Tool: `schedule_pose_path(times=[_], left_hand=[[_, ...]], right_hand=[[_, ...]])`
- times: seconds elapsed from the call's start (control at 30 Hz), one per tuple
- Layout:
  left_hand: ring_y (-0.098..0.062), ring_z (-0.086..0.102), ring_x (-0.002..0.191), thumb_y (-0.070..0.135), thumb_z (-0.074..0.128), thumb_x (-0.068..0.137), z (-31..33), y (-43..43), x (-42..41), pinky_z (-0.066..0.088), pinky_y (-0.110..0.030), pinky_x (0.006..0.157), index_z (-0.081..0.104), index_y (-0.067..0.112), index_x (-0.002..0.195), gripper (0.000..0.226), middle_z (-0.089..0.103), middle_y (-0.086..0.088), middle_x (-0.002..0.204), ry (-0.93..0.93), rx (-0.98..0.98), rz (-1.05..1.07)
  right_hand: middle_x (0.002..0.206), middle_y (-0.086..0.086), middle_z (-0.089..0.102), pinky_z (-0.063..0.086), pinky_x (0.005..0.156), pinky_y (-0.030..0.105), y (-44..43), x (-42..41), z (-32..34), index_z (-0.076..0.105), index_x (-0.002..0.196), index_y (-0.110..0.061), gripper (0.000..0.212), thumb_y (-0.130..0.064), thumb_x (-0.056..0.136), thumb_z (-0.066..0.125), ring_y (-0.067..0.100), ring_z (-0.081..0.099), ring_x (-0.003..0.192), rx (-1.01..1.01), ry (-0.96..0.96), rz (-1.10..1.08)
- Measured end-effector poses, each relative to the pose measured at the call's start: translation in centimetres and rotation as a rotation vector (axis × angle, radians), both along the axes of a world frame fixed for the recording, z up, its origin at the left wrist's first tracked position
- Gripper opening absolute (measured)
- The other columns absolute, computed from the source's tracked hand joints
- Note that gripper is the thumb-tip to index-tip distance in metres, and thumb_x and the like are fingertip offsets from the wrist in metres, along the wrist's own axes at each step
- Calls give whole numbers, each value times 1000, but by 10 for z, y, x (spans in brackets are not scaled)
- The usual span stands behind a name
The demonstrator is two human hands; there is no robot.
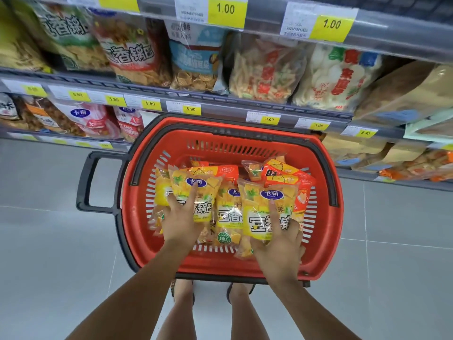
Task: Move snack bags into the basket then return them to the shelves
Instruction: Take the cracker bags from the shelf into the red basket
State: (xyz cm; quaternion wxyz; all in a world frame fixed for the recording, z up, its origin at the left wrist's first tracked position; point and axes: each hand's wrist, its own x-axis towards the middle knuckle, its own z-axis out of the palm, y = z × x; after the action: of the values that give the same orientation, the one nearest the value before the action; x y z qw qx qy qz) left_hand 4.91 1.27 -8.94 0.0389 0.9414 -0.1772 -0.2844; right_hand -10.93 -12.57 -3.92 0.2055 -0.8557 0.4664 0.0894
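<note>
SNACK AISLE: A shopper bends over a red basket (pixel 245 268) on the floor, one hand per yellow snack bag. L hand (pixel 182 217) lies w/ fingers splayed and mostly straight on the left bag (pixel 180 182). R hand (pixel 279 246) lies the same way on the right bag (pixel 259 217). Both thumbs are hidden, so I cannot tell if either bag is pinched or merely pressed. Both bags rest inside the basket, long axes running away from the shopper, tops toward the shelves (pixel 220 99) just beyond the far rim. Hands sit at the near ends, so any return is likely a straight fwd lift. A third yellow bag (pixel 228 212) lies between them and orange bags (pixel 282 173) behind.
</note>
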Motion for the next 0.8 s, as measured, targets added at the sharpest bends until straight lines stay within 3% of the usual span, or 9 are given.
schedule_pose_path(times=[0.07, 0.2, 0.3, 0.4, 0.53, 0.6, 0.7, 0.8], left_hand=[[-41, 46, 111, 44, 74, 75, 21, 6, 8, 50, -42, 77, -8, 52, 145, 109, 25, -19, 139, -24, -62, 7], [-35, 48, 115, 47, 74, 71, 84, 21, 33, 43, -28, 59, -6, 58, 143, 109, 25, -14, 143, -68, -184, -34], [-29, 49, 114, 55, 71, 70, 149, 29, 59, 46, -30, 66, -12, 60, 141, 110, 27, -9, 139, -121, -229, -70], [-31, 54, 110, 65, 69, 69, 218, 34, 82, 52, -33, 68, -18, 65, 136, 110, 27, -9, 142, -197, -285, -97], [-27, 57, 102, 68, 71, 66, 307, 33, 101, 54, -34, 66, -20, 65, 136, 115, 36, -5, 132, -332, -442, -132], [-28, 56, 109, 69, 70, 66, 344, 26, 107, 52, -36, 68, -22, 65, 135, 115, 36, -5, 137, -414, -465, -153], [-30, 47, 126, 73, 64, 70, 398, 14, 116, 52, -39, 78, -29, 63, 133, 112, 28, -8, 148, -491, -491, -174], [-26, 49, 123, 76, 59, 71, 449, 7, 121, 50, -35, 80, -32, 64, 129, 109, 25, -3, 145, -527, -519, -151]], right_hand=[[128, 15, 41, 43, 87, 54, 5, 12, 16, 3, 146, -54, 108, -56, 68, 78, 34, 41, 119, -21, -44, 1], [119, 18, 45, 46, 86, 54, 9, 43, 63, 4, 146, -55, 115, -52, 64, 83, 36, 46, 110, -65, -219, -37], [115, 20, 47, 48, 85, 52, 8, 71, 112, 10, 148, -52, 118, -46, 60, 87, 38, 48, 106, -126, -408, -36], [119, 14, 42, 49, 87, 51, 6, 98, 173, 10, 144, -60, 114, -48, 60, 86, 35, 54, 103, -141, -556, -35], [130, 12, 37, 44, 95, 52, 6, 128, 261, 4, 137, -71, 110, -54, 62, 82, 34, 43, 122, -172, -635, -47], [136, 12, 34, 42, 98, 53, 5, 140, 302, 2, 136, -72, 106, -59, 61, 77, 34, 40, 127, -202, -668, -38], [124, 1, 32, 44, 96, 50, -1, 152, 359, -2, 131, -76, 104, -62, 62, 75, 32, 45, 119, -229, -703, -19], [122, -5, 28, 44, 97, 50, -8, 158, 412, -1, 124, -82, 100, -62, 63, 76, 32, 49, 116, -246, -741, -4]])
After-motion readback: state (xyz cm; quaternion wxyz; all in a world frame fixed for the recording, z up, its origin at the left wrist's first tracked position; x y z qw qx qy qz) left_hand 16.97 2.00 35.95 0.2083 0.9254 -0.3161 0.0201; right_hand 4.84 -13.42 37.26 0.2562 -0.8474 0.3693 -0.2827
